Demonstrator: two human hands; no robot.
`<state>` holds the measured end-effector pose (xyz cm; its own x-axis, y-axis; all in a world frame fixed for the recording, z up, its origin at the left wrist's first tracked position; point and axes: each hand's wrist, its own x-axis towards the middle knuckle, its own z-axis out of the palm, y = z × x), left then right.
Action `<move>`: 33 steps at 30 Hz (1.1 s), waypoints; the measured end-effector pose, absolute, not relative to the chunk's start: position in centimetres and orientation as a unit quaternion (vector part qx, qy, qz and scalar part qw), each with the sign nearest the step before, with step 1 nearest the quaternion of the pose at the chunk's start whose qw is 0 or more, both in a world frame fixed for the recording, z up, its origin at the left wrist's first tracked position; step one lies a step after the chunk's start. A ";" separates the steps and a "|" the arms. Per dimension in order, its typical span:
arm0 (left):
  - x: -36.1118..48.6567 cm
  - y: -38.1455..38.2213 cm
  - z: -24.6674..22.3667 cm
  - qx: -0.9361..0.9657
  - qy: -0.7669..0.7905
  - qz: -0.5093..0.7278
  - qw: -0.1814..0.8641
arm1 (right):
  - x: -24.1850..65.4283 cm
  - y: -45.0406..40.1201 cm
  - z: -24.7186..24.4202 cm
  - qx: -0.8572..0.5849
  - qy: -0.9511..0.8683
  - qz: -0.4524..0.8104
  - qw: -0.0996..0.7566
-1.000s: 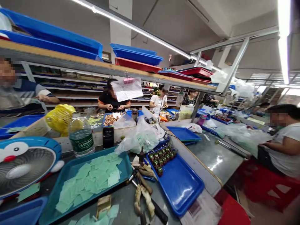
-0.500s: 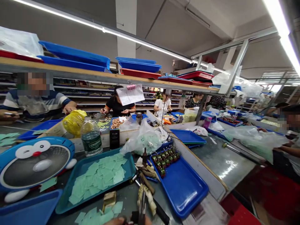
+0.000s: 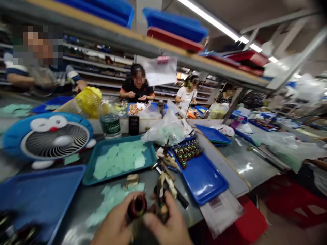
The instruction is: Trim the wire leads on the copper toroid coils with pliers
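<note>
**Two hands at close work amid trays, tools and paper slips**

Our left hand [image 3: 113, 216] keeps a narrow grip on a dark reddish hollow piece [image 3: 137, 208], its round opening facing us, low over the near part of the grey surface [image 3: 75, 208]. Our right hand [image 3: 172, 224] holds a dark tool-like piece [image 3: 162, 212] just beside it, too blurred and covered by fingers for us to name closely.

Directly beyond our hands, wrapped-handle tools [image 3: 171, 186] and a black handle [image 3: 181, 196] take up the way forward. Loose green slips [image 3: 106, 206] spread by the left hand, with a small wooden block [image 3: 132, 180] at their far end. Behind them sits a teal tray [image 3: 151, 153] of more slips; a blue cartoon-faced fan [image 3: 61, 140], a water bottle [image 3: 110, 125] and a plastic bag [image 3: 166, 128] crowd the back.

A blue tray [image 3: 205, 180] bounds us on the right, rows of small parts [image 3: 187, 153] at its far end. Another blue tray [image 3: 43, 194] bounds the left. Our room for moving is the strip between that tray and the slips, plus the narrow gap right of the black handle, near the surface's front edge.
</note>
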<state>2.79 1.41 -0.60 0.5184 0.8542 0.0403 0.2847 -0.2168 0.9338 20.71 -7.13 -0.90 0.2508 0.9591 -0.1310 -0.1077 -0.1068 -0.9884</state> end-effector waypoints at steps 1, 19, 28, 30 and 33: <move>2.1 1.5 -0.3 0.684 0.413 0.311 0.515 | 21.1 -7.3 -1.1 -0.567 -0.391 0.485 0.539; 1.1 1.5 -0.5 0.598 0.455 0.288 0.594 | 26.3 -3.1 -5.7 -0.750 -0.627 0.017 0.210; 1.6 1.4 0.1 0.624 0.439 0.333 0.553 | 25.7 2.5 -7.5 -0.768 -0.583 0.052 0.262; 1.3 1.3 0.2 0.570 0.405 0.361 0.617 | 26.2 1.9 -7.1 -0.755 -0.573 0.078 0.309; 0.6 1.4 0.1 0.494 0.347 0.386 0.698 | 27.7 -0.3 -5.8 -0.728 -0.543 0.140 0.394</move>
<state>0.64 1.42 0.12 0.4620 0.8810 -0.1024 -0.1963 0.2142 0.9569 27.66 -0.29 -5.84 0.3702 0.9016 0.2235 0.6808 -0.0996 -0.7257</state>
